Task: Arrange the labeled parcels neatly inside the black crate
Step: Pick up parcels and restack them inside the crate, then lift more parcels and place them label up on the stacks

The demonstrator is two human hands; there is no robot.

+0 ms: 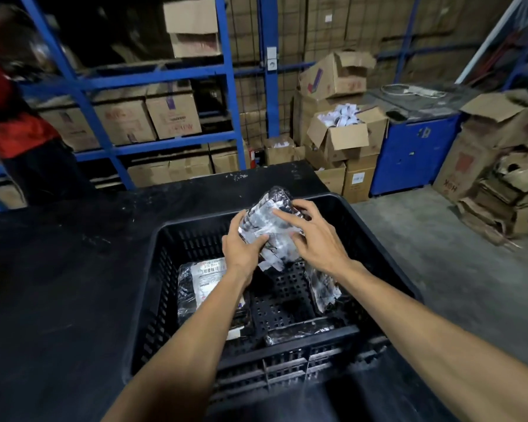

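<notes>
A black slotted crate (153, 287) sits on a black table. Above its far half I hold a parcel wrapped in shiny clear plastic over dark contents (272, 223). My left hand (241, 248) grips its lower left side, and my right hand (314, 239) lies over its right side with fingers spread on the wrap. Inside the crate, a labeled parcel with a white barcode label (201, 287) lies flat at the left. Another wrapped parcel (322, 287) leans against the right wall, and a third (296, 332) lies along the near wall.
The black table (58, 284) stretches left and behind the crate. Blue shelving (153, 77) with cardboard boxes stands behind. A person in red (9, 117) is at the far left. Open boxes (345, 129), a blue cabinet (415, 150) and flattened cartons (506, 190) fill the right.
</notes>
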